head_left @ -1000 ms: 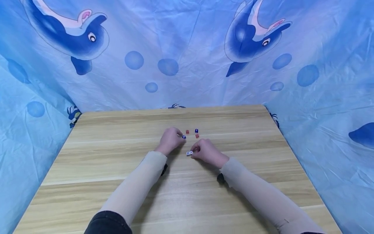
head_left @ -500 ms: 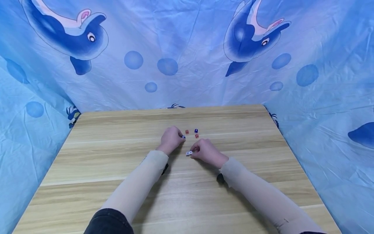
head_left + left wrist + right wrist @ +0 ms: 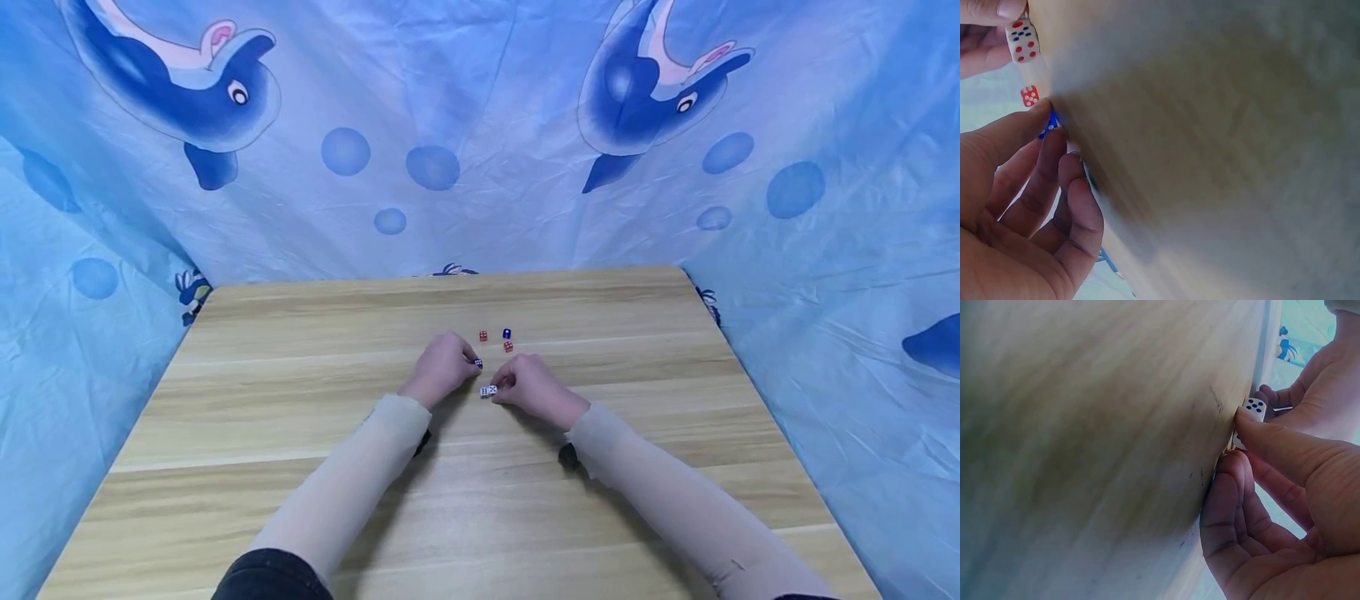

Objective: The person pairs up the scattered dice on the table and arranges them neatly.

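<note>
My left hand (image 3: 442, 367) pinches a blue die (image 3: 477, 364) between thumb and fingertip, low at the tabletop; the same blue die (image 3: 1049, 125) shows in the left wrist view. Just nearer, my right hand (image 3: 532, 390) pinches the right one of two white dice (image 3: 492, 390). The other white die (image 3: 484, 392) sits against its left side. In the right wrist view, one white die (image 3: 1255, 407) shows five dark pips beyond my thumb, and the gripped one is mostly covered by the thumb.
Two red dice (image 3: 483, 336) (image 3: 508, 347) and another blue die (image 3: 507, 333) lie farther back on the wooden table (image 3: 315, 400). Blue dolphin-print sheeting (image 3: 480, 167) stands along the table's back and sides.
My left hand has brought the blue die slightly toward me and right, away from the red dice and closer to the white pair. My right hand has stayed in place.
</note>
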### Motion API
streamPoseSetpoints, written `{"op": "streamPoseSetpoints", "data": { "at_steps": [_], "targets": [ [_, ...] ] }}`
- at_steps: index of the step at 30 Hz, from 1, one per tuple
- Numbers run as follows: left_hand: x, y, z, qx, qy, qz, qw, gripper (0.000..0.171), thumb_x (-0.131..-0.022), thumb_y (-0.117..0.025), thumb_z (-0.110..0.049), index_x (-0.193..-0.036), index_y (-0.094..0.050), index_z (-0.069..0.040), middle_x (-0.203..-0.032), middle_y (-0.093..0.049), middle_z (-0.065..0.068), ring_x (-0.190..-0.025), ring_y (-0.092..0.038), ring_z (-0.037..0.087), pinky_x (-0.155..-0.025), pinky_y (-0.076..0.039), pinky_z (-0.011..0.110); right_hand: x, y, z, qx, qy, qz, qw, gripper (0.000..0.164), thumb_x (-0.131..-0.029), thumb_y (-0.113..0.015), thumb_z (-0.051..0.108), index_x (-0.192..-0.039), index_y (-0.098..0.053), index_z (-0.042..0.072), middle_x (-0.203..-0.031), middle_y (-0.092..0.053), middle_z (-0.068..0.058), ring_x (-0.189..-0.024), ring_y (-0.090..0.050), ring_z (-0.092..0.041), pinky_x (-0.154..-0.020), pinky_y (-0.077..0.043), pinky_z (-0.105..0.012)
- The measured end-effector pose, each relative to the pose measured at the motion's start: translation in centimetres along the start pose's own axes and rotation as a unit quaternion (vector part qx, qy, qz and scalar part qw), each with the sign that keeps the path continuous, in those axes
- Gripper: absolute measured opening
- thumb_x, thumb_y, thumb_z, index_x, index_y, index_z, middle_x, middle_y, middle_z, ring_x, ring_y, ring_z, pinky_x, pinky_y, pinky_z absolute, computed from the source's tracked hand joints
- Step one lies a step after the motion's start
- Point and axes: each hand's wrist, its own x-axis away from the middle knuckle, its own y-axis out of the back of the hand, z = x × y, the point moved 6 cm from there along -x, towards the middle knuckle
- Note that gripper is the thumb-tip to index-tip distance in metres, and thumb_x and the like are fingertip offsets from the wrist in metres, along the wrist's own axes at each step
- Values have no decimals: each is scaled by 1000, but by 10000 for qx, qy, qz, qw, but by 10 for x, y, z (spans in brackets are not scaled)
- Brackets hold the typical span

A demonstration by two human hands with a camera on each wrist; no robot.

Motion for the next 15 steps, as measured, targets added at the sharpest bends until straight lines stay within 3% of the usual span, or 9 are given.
{"op": "streamPoseSetpoints", "data": {
  "at_steps": [15],
  "targets": [
    [6, -7, -2, -111, -137, 201, 9996, 7, -83, -85, -15, -87, -81, -15, -93, -74, -1, -87, -65, 17, -81, -53, 36, 1, 0, 0, 86, 96, -26, 9999, 12, -83, -85, 8, -93, -80, 10, -78, -71, 8, -69, -62, -9, -68, -51, -28]
  ]
}}
